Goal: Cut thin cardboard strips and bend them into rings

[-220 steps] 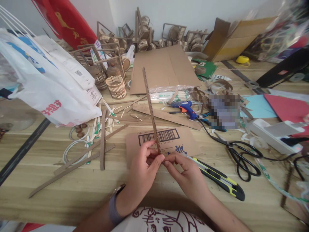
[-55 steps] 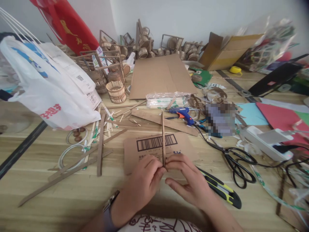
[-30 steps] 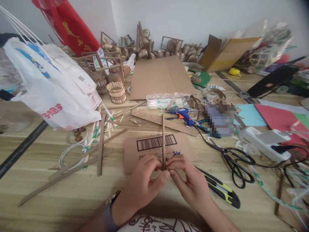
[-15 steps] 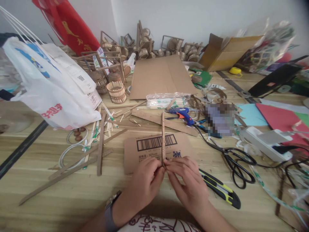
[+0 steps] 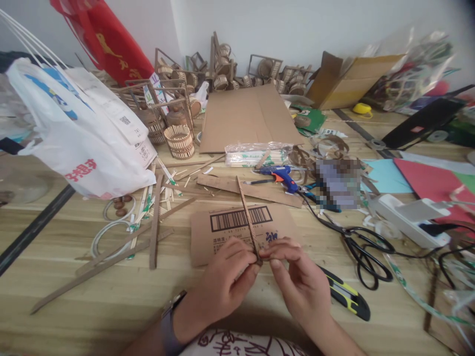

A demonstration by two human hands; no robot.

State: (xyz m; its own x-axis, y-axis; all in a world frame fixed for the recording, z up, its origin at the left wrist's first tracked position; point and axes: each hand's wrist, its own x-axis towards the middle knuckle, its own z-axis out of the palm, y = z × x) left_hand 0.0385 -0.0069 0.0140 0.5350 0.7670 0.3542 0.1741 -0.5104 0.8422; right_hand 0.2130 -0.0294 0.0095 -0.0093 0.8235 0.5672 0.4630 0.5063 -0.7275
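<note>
A narrow brown cardboard strip points away from me over a printed cardboard piece. My left hand pinches the strip's near end between thumb and fingers. At that same end, my right hand is closed with thumb and forefinger pressed together; the tip they grip is largely hidden. A yellow and black utility knife lies beside my right hand, partly covered by it. Other brown strips rest to the left of the printed piece.
A blue glue gun and black scissors lie to the right. A small stick bucket stands behind, near a white plastic bag. Farther back is a large cardboard sheet. A white power strip sits at right.
The strip's far end has swung left, so it now slants. Both hands have shifted slightly right, and the right hand has turned, its fingers more curled at the strip's near end.
</note>
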